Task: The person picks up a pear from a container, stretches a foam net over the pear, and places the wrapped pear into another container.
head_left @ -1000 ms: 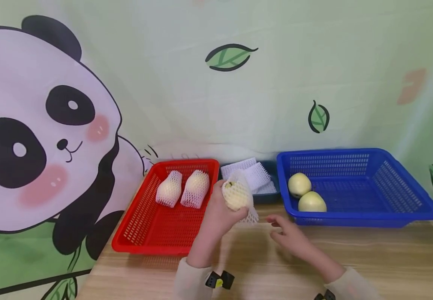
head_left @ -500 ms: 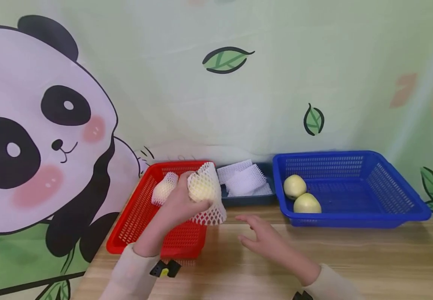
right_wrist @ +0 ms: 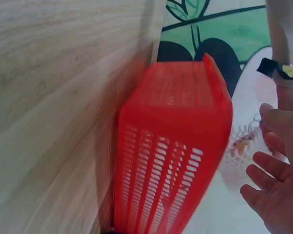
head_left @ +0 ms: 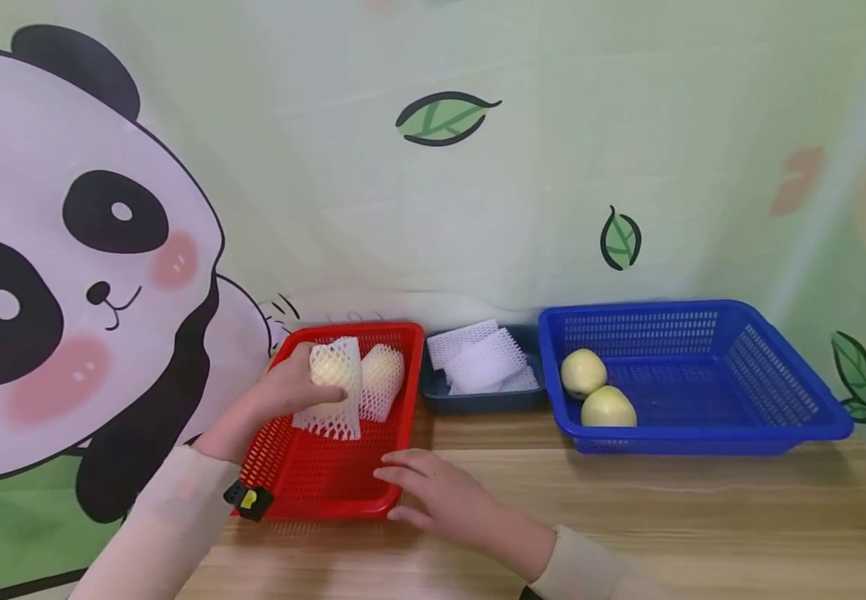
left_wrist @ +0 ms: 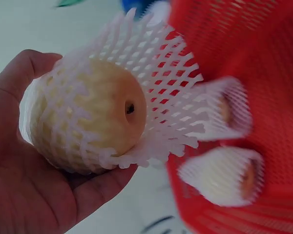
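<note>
Red basket [head_left: 327, 507]: plain red, walls patterned with rows of slots. Blue basket [head_left: 703, 433]: deep blue, likewise slotted. Tray [head_left: 485, 403]: dark teal. Foam nets [head_left: 487, 360]: white, diamond mesh noted. Netted fruit [left_wrist: 112, 97]: pale yellow, one end marked by a dark spot. Bare fruit [head_left: 608, 408]: pale yellow-green. Bench [head_left: 665, 508]: light brown, streaked with wood grain. Sleeves [head_left: 170, 504]: cream. Backdrop [head_left: 553, 150]: pale green, printed with black-outlined green leaves [head_left: 443, 119] and a black-and-white panda [head_left: 121, 275], cheeks [head_left: 173, 260] tinted pink.

No text, label, brand or number can be read; the faint marks [head_left: 357, 317] on the backdrop [head_left: 538, 183], just above the red basket [head_left: 335, 479], are too indistinct to make out.
</note>
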The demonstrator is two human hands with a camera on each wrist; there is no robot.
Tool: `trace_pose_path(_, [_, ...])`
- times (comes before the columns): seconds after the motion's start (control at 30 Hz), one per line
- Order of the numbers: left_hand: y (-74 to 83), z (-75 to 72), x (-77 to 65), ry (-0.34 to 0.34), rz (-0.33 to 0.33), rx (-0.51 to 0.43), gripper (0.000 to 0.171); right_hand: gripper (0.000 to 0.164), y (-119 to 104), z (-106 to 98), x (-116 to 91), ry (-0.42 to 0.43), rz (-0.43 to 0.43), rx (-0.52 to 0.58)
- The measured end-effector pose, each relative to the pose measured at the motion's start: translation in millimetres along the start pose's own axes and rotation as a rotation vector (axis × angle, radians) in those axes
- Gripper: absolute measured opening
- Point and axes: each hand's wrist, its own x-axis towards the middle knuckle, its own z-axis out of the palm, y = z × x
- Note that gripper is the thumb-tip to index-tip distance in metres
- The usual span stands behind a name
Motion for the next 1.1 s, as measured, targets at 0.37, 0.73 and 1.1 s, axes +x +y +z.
trace_pose_path(0.37, [-31.6,9.4,16.5,-0.216,-0.161,0.057,0.092,0.042,-10,19,9,-0.081,-0.031,-0.052])
trace_pose_path(0.73, [-47.5,37.0,33.2,-0.364,-0.303,0.088,0.102,0.027,-12,30,6,-0.075,-0.037,-0.119])
trace_pose_path(1.1, [-47.4,64.1,42.4,-0.431,-0.404,0.062,0.089,0.027,-9,34,5,-0.049,-0.060,-0.118])
